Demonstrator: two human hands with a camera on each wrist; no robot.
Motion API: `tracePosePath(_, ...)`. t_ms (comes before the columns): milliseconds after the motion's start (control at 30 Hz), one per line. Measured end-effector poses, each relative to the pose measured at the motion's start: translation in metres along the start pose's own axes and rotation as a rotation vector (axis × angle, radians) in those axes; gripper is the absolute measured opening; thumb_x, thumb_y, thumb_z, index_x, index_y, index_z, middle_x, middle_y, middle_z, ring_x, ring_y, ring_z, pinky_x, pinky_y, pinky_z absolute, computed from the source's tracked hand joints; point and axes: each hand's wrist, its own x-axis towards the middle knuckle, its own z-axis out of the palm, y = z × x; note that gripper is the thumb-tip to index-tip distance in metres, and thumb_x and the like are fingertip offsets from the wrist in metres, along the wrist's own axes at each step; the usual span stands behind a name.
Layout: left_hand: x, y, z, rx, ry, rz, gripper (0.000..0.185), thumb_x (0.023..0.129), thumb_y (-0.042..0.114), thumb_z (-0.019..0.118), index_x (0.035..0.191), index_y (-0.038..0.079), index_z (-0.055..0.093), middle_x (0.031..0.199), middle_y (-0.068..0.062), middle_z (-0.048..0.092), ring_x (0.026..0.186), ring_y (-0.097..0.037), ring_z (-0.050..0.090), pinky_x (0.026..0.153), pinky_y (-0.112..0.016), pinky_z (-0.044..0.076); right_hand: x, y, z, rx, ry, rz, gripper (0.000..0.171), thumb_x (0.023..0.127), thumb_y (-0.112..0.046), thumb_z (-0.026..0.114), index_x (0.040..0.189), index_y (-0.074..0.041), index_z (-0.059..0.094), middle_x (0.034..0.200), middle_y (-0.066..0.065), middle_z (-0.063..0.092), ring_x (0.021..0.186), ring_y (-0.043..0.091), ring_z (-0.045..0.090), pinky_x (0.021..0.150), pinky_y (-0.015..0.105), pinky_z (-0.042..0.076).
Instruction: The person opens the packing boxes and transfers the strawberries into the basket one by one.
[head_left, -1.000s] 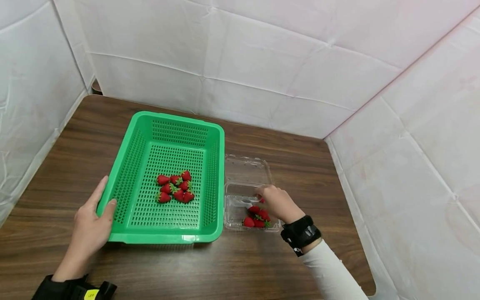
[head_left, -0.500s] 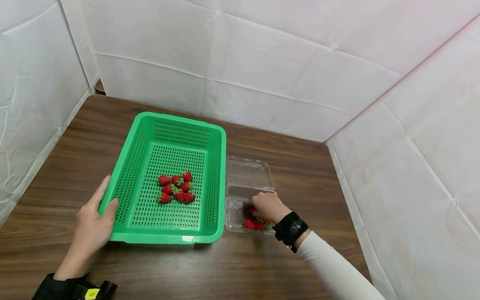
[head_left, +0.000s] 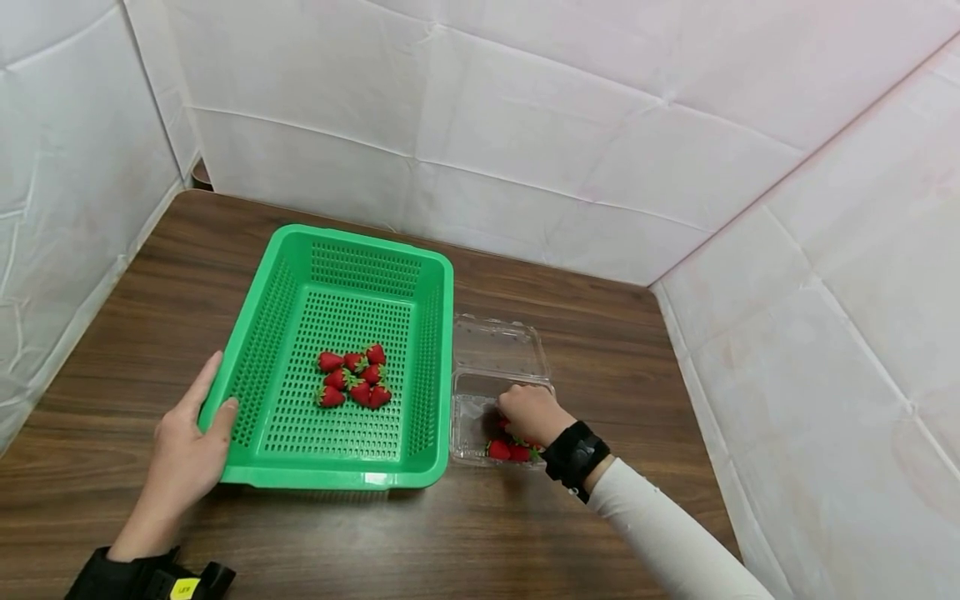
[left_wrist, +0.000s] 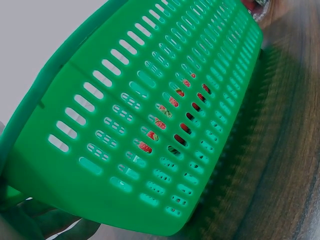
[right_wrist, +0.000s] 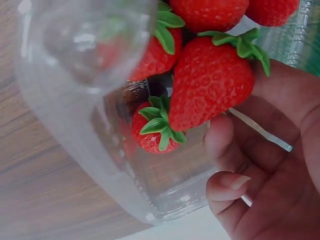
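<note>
In the head view my left hand [head_left: 183, 446] grips the near left edge of a green plastic basket [head_left: 341, 477], thumb over the rim. Several strawberries [head_left: 360, 375] lie on its perforated floor; in the left wrist view red shows through slots in the basket wall [left_wrist: 145, 80]. My right hand [head_left: 534, 414] reaches down into a clear plastic clamshell box [head_left: 468, 433] right of the basket. The right wrist view shows my fingers [right_wrist: 218, 137] curled against a large strawberry [right_wrist: 212, 82], the far side of the grip hidden behind it. A smaller strawberry [right_wrist: 157, 125] and several others lie around it.
The clamshell's lid [head_left: 498, 346] lies folded back behind the box, beside the basket's right wall. Everything stands on a dark wood-grain table [head_left: 480, 542]. White sheeting [head_left: 510, 150] hangs along the back and both sides.
My right hand has moved slightly left and lower into the box, over the strawberries, then nearly stopped. My left hand keeps its grip on the basket. The view has shifted slightly.
</note>
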Motion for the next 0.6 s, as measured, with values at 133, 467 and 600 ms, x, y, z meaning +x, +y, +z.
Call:
tracePosePath(133, 0.000, 0.000, 0.000, 0.000, -0.003, 0.001, 0.059, 0.105, 0.027, 0.035, 0.155, 0.035, 0.006, 0.155, -0.029, 0.022, 0.136, -0.053, 0.030, 0.094, -0.071, 0.033, -0.002, -0.001, -0.002, 0.012, 0.038, 0.013, 0.022, 0.083, -0.021, 0.077, 0.068, -0.011, 0.064, 0.072, 0.003, 0.066, 0.069, 0.020, 0.064, 0.058, 0.041, 0.053)
tracePosePath(467, -0.001, 0.000, 0.000, 0.004, -0.015, -0.008, 0.059, 0.105, 0.027, 0.035, 0.155, 0.034, 0.005, 0.156, -0.029, 0.021, 0.136, -0.053, 0.029, 0.094, -0.070, 0.032, -0.009, -0.005, -0.012, 0.115, 0.155, -0.001, 0.024, 0.090, -0.023, 0.070, 0.071, -0.015, 0.057, 0.067, -0.001, 0.056, 0.060, 0.011, 0.052, 0.054, 0.029, 0.044)
tracePosePath(600, -0.001, -0.001, 0.000, 0.005, -0.020, -0.017, 0.059, 0.105, 0.027, 0.035, 0.155, 0.035, 0.005, 0.156, -0.029, 0.020, 0.137, -0.053, 0.028, 0.094, -0.070, 0.032, -0.015, -0.010, -0.019, 0.199, 0.214, -0.021, 0.013, 0.089, -0.023, 0.071, 0.080, -0.016, 0.064, 0.074, -0.002, 0.063, 0.065, 0.009, 0.058, 0.058, 0.027, 0.048)
